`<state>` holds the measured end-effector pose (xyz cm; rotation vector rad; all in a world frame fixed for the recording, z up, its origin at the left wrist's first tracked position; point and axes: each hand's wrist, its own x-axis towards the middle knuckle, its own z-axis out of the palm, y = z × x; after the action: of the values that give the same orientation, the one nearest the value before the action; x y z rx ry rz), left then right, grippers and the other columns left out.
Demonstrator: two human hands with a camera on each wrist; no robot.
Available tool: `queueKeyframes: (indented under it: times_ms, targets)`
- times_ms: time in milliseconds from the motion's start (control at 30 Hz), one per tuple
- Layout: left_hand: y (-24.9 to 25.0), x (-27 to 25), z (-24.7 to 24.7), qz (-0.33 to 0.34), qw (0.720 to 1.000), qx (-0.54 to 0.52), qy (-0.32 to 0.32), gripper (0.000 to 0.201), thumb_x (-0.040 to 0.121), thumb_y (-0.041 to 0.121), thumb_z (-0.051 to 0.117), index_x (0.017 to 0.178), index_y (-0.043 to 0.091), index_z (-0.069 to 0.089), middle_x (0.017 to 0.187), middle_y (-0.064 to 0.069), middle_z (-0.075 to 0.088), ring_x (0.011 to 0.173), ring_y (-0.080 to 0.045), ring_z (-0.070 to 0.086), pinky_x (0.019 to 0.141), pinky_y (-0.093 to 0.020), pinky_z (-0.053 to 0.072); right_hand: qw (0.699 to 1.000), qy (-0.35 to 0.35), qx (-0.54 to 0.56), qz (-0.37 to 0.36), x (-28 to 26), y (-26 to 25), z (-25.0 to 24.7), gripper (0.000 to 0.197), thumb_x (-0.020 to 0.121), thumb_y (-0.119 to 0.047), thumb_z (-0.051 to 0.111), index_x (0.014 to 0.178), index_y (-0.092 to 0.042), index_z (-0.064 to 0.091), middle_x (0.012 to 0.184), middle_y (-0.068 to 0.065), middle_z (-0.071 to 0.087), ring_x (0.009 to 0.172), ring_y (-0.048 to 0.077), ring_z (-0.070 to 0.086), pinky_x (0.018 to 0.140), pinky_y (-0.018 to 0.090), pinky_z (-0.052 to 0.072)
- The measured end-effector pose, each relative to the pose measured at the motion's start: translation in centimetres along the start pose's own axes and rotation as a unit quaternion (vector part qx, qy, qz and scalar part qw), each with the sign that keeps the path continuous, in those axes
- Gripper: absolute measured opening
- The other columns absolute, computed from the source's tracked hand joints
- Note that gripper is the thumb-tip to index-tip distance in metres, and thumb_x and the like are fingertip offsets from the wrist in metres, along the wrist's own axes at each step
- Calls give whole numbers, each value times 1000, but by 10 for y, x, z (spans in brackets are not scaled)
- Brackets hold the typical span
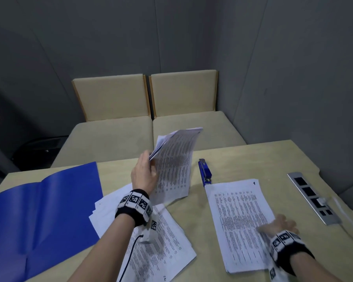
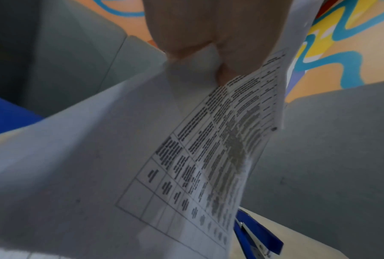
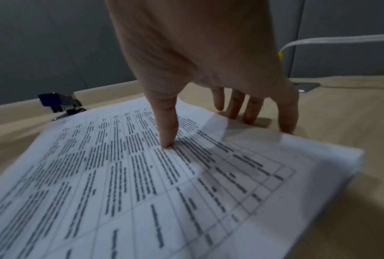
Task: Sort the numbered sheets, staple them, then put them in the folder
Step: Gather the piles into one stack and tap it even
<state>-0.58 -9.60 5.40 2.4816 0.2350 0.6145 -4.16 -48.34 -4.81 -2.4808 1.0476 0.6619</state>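
**Q:** Where are the papers?

**A:** They are in three lots on a pale wooden counter [image 1: 243, 157]. The left hand [image 1: 144, 176] holds a bunch of sheets [image 1: 174, 165] up and tilted, with the lower edge just above the surface. Its grip is closed, thumb and fingers pinching the bunch at its left edge. A loose pile [image 1: 167, 247], fanned and askew, lies under the left forearm. A squared pile [image 1: 236, 218] lies to the right.

**Q:** And the right hand?

**A:** The right hand [image 1: 281, 224] is at the squared pile's right edge, blurred in the head view. The wrist view shows its grip wide. The thumb [image 3: 166, 135] presses on the top sheet, and the straight fingers [image 3: 253, 112] reach past the paper's edge to the counter.

**Q:** What else is there, and how much room?

**A:** An open blue folder [image 1: 43, 210] lies flat on the left, and the loose pile overlaps its right edge. A blue stapler [image 1: 205, 171] lies between the held bunch and the squared pile, its near end at that pile's far left corner. A metal socket strip [image 1: 312, 198] sits by the counter's right edge. Bare counter shows between the two lying piles and beyond the stapler to the far edge. Past that edge is a beige bench seat [image 1: 114, 135].
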Motion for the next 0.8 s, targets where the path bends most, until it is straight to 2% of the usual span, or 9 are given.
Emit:
queueKeyframes:
  times_ms: [100,200,367,400,500,567,667,733,800]
  targets:
    - [16,-14,5,2,1000,-7,12,18,80,-4,48,95,5,46,91,-11,53,75,-35,54,58,-42,45,1000,-14,10,25,3,0,-4,92,60,-27,85,132,-4,32,134,22,33,121,40,43,98,47,45]
    - [34,-27,13,9,1000,-24,13,26,77,-6,48,99,7,51,95,-9,56,77,-33,55,60,-39,44,998,-24,30,45,5,1,-7,95,55,-29,88,129,-2,35,132,21,32,119,40,46,97,45,46]
    - [58,-39,21,11,999,-48,12,39,71,-8,47,106,10,52,100,-6,57,77,-29,57,61,-41,49,988,-51,139,47,5,-5,-5,106,62,-5,85,140,5,14,139,28,37,122,42,47,99,47,44]
    - [62,-39,21,13,999,-51,14,39,71,-8,47,106,10,53,99,-6,57,76,-28,57,60,-40,49,986,-61,150,49,8,-5,-3,105,63,-4,84,141,7,15,138,28,40,121,41,49,98,45,44]
    - [70,-38,20,17,997,-63,33,30,76,-8,48,103,6,53,92,-9,57,72,-29,55,58,-37,44,987,-84,136,26,10,1,1,71,64,-15,84,120,10,49,118,23,59,99,34,60,90,39,51]
    - [75,-34,19,7,995,-77,57,16,85,-3,48,99,5,52,88,-12,57,69,-32,53,58,-38,43,991,-87,98,-6,9,5,1,50,69,-20,80,105,5,55,105,18,62,89,29,60,80,32,51]
    - [78,-26,15,-14,991,-94,91,3,92,3,46,94,3,49,85,-13,55,68,-29,49,59,-36,39,988,-87,107,-65,7,6,-1,29,79,-5,67,105,5,62,80,11,61,88,29,62,68,28,45]
    - [78,-21,10,-15,989,-99,107,4,93,3,46,94,2,49,85,-13,54,68,-26,47,59,-33,36,982,-99,125,-102,9,11,-7,24,82,0,58,106,3,62,89,12,64,94,30,62,77,30,48]
    - [78,-15,5,-23,986,-109,124,6,92,1,45,96,1,49,85,-14,55,68,-24,44,61,-32,34,966,-102,205,-124,13,25,-21,21,85,4,56,105,-1,59,97,13,62,92,29,59,83,36,49]
